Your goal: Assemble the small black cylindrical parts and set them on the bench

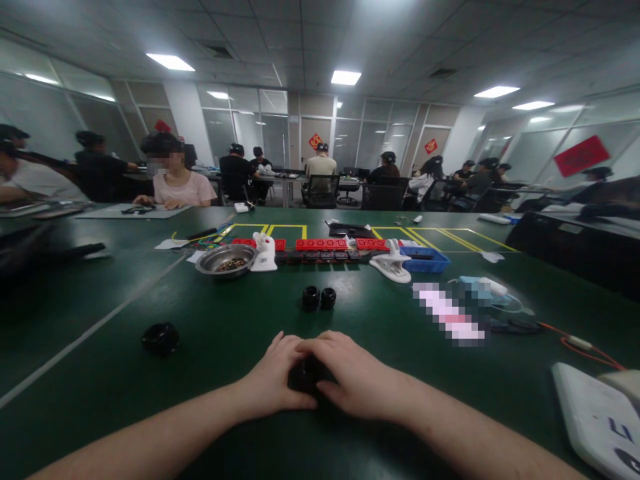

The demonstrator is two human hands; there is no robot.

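My left hand (273,380) and my right hand (350,377) meet near the front of the green table (100,373), fingers curled together around a small black part (304,375) that is mostly hidden between them. Just beyond them stand two small black round parts (319,298) side by side. A black ring-shaped part (161,338) lies alone to the left.
Farther back are a metal bowl (226,259) of small pieces, red and black block rows (325,249), two white clamps (393,263), a blue tray (425,260). Cables (575,343) and a white board (597,420) lie right. Several people sit at desks behind.
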